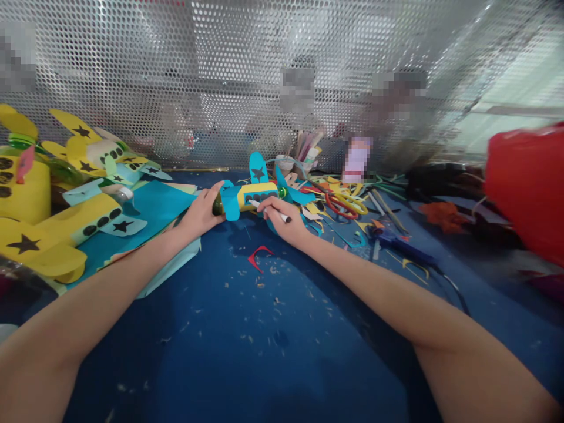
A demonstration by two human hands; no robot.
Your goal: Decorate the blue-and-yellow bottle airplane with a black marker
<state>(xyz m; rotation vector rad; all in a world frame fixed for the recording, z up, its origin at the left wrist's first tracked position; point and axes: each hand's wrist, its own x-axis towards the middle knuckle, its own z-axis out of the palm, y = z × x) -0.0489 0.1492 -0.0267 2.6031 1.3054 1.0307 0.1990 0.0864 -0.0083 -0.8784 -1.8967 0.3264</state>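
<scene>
In the middle of the head view lies a toy plane made from a green bottle wrapped in yellow paper. It has blue paper wings, a dark star on the upright one, and a strip of dark ovals along its side. My left hand is closed around the bottle's left end. In my right hand is a white marker with a dark end, its tip at the strip of ovals. A curved red paper scrap lies on the blue table in front of the plane.
Several finished bottle planes stand at the left on blue paper sheets. Paper scraps, red-handled scissors and a blue glue gun with a cord lie to the right. A perforated metal screen rises behind; a red object is far right.
</scene>
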